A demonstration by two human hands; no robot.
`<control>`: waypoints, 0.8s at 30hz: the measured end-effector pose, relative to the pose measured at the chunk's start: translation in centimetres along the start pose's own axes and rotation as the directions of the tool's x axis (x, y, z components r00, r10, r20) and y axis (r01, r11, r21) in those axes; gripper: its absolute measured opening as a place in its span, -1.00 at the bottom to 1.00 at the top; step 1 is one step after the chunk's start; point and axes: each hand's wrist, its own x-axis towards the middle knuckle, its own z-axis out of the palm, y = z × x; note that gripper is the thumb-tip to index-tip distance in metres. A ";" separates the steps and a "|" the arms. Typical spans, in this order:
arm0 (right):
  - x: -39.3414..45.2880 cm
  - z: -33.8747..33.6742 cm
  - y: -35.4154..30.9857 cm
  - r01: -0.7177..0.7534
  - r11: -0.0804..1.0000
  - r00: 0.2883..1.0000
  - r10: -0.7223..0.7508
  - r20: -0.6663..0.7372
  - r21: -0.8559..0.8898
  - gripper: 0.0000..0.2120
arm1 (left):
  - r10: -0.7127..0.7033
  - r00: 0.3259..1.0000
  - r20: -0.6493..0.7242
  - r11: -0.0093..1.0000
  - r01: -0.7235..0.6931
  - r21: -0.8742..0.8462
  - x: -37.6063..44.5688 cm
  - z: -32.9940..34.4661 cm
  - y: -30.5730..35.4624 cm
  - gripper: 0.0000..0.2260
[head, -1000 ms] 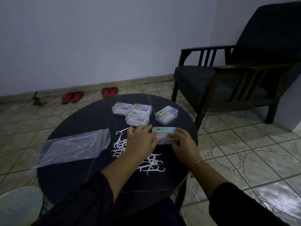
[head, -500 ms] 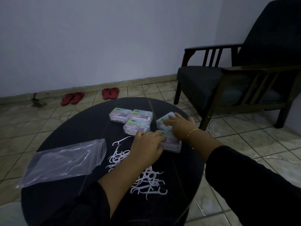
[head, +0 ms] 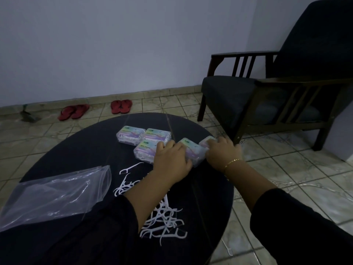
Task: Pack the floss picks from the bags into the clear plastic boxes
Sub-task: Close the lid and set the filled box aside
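On the round black table [head: 80, 150], three closed clear boxes with colourful labels [head: 145, 137] sit grouped at the far middle. A fourth box [head: 193, 150] lies just right of them, with my left hand [head: 170, 161] resting on its left end. At the table's right edge my right hand [head: 221, 153] holds a fifth box [head: 206, 141]. Loose white floss picks [head: 162, 217] lie scattered on the table under my left forearm. An empty clear plastic bag [head: 55, 194] lies flat at the left.
A dark wooden armchair [head: 267, 96] stands close beyond the table's right side. Two pairs of red sandals [head: 122, 106] and a small hand tool [head: 28, 115] lie on the tiled floor by the wall. One floss pick [head: 227, 247] lies on the floor.
My left hand has slid the box it held away from me, next to the grouped boxes. My right hand has gone to the far-right box and closed on it.
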 end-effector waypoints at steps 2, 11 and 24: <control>-0.9 0.1 0.0 -0.070 0.997 0.997 0.069 -0.043 -0.020 -0.51 | -0.028 0.998 0.053 0.999 0.026 0.040 0.8 0.1 0.2 -0.56; -5.5 0.6 -2.3 -0.111 0.989 0.991 0.118 -0.068 0.097 -0.52 | -0.123 0.971 0.205 0.991 0.130 -0.022 0.7 0.2 0.3 -0.35; -9.4 1.1 -3.1 0.427 0.895 0.896 -0.438 0.072 0.129 -0.58 | -0.169 0.956 0.242 0.885 0.255 -0.390 -7.7 -2.0 -1.0 -0.28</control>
